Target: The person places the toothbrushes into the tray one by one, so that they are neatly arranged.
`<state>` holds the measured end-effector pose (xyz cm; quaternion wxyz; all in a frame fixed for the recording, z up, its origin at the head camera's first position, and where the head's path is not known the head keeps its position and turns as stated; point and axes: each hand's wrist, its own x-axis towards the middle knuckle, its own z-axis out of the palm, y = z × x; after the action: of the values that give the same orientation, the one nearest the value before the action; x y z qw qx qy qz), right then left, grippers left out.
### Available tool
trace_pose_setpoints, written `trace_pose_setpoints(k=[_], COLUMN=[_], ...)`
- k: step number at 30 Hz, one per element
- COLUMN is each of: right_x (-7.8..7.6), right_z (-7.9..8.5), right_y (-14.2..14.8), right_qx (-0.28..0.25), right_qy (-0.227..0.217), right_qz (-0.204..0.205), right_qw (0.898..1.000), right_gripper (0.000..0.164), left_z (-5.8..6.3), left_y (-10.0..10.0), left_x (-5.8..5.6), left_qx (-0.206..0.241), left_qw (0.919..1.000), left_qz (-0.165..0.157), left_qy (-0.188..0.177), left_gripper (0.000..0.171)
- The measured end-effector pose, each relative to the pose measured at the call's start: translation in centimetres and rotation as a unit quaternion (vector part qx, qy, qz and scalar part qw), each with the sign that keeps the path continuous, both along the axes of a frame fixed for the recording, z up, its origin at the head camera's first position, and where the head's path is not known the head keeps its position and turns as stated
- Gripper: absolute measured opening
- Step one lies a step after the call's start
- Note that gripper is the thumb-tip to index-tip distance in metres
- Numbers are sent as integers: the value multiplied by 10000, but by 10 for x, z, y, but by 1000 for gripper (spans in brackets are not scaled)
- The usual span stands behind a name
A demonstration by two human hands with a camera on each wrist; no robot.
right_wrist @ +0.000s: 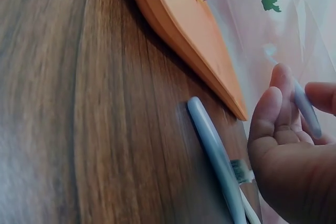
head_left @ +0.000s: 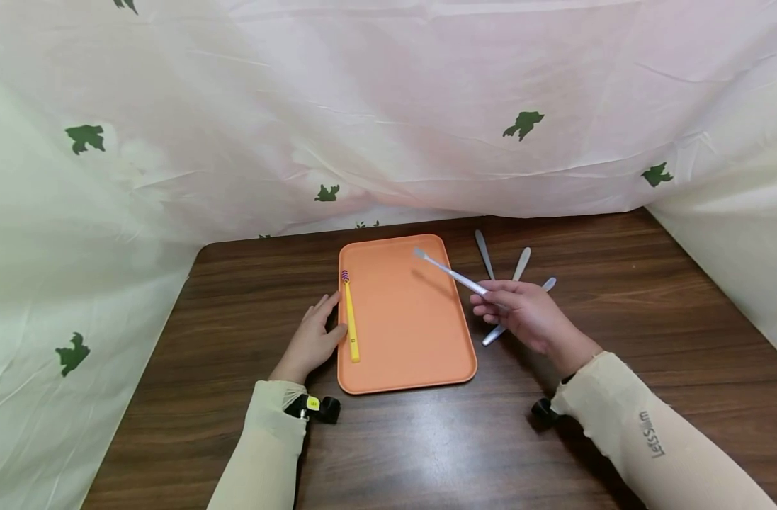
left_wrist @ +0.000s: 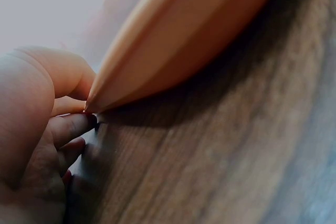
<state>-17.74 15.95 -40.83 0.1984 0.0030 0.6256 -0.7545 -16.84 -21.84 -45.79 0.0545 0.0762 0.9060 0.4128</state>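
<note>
An orange rectangular tray lies on the table, with a yellow toothbrush along its left side, purple bristles at the far end. My left hand holds the tray's left edge, thumb over the rim and fingers along the outer side. Between the thumb and fingers of my right hand is a pale blue toothbrush, raised and slanting, its head over the tray's far right part. Below that hand several more toothbrushes lie crossed on the table, partly hidden by it.
The dark wooden table carries everything. A pale curtain with green bird-like shapes hangs behind it and along both sides. The tray's raised rim borders the loose toothbrushes on the right.
</note>
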Motion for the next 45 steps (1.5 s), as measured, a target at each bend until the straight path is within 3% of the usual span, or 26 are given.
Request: trace_pose_setpoints(k=[10, 27, 45], right_x=[1, 8, 14], right_z=[1, -4, -9], right_y=[-17, -62, -99], right_qx=[-282, -367, -327], right_qy=[-106, -239, -226], right_qz=[181, 163, 245], right_qw=[9994, 9989, 9989], right_gripper=[47, 22, 33], left_z=[2, 1, 1], left_y=[1, 0, 0], left_x=[1, 1, 1], left_qx=[27, 44, 67], left_qw=[10000, 10000, 10000], left_qz=[40, 13, -46], left_qy=[-35, -47, -26], left_gripper=[64, 64, 64])
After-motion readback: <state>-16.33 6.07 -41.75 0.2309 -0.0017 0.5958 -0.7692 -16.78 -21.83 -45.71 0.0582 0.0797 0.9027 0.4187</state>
